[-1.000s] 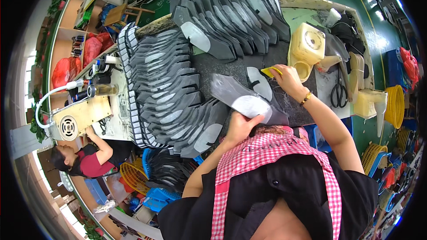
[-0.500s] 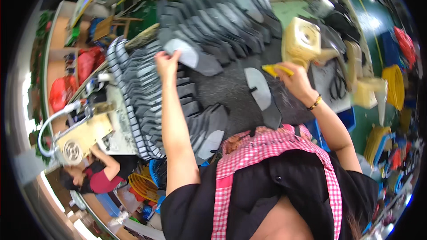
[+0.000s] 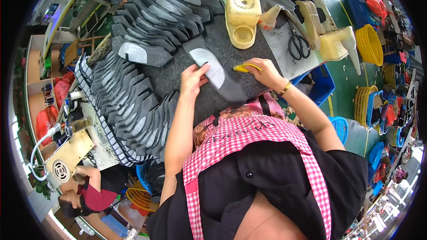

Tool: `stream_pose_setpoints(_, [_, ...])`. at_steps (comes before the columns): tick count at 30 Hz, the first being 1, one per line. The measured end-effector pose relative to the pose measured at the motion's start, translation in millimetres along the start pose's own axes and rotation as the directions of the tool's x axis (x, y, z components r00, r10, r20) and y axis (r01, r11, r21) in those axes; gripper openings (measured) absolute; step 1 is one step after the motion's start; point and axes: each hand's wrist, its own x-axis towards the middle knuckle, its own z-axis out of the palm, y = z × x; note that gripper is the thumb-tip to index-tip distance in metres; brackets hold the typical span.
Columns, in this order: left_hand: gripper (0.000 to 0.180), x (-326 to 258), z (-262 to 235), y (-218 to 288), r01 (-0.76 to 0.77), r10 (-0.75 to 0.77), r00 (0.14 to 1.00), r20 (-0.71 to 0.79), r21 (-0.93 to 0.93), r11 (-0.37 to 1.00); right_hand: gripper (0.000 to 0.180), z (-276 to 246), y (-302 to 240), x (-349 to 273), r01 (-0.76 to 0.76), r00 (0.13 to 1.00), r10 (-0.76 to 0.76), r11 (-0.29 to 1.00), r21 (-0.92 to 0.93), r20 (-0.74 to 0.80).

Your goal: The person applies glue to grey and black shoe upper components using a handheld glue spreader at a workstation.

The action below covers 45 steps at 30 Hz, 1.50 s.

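My left hand [image 3: 194, 78] pinches the near left edge of a dark grey cut piece [image 3: 211, 69] with a silvery half-moon patch, its thumb on the patch. The piece slants over the dark work surface [image 3: 167, 78] in front of me. My right hand [image 3: 267, 74] is closed round a slim yellow tool [image 3: 247, 67], whose exact kind I cannot make out. The tool points left at the piece, a little apart from it. Similar overlapping grey pieces [image 3: 155, 15] lie in rows at the far left, one with a silvery patch [image 3: 132, 53] at the near end.
Beyond my right hand stand a cream machine head [image 3: 243, 11] and black scissors [image 3: 299, 44]. A second bank of overlapped pieces [image 3: 122, 95] lies left of my left forearm. A blue crate [image 3: 321, 86] stands below the table's right edge. At lower left, another person [image 3: 100, 191] sits by a machine.
My left hand has left the patched piece at the end of the rows and now grips the piece in front of me. My right hand still holds the yellow tool. The whole view has shifted.
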Motion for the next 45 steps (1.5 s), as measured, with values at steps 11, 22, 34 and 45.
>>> stream_pose_setpoints(11, [0.021,-59,49,-33,-0.164,0.144,0.970,-0.197,-0.086,0.983,0.018,-28,15,62,-0.059,0.976,-0.035,0.907,-0.416,-0.215])
stream_pose_setpoints(22, [0.021,-12,11,-75,0.043,-0.077,0.980,-0.182,-0.185,0.982,0.025,21,-10,85,-0.255,0.942,0.177,0.928,0.270,0.284])
stream_pose_setpoints(34, [0.025,-14,16,-82,-0.025,-0.010,0.957,-0.291,-0.115,0.993,0.015,-17,-3,45,-0.063,0.824,-0.032,0.987,0.148,0.566])
stream_pose_setpoints(45, [0.041,-16,4,-56,0.074,0.020,0.969,-0.247,0.364,0.928,0.013,-47,7,-2,-0.024,0.818,-0.038,0.995,0.100,0.574])
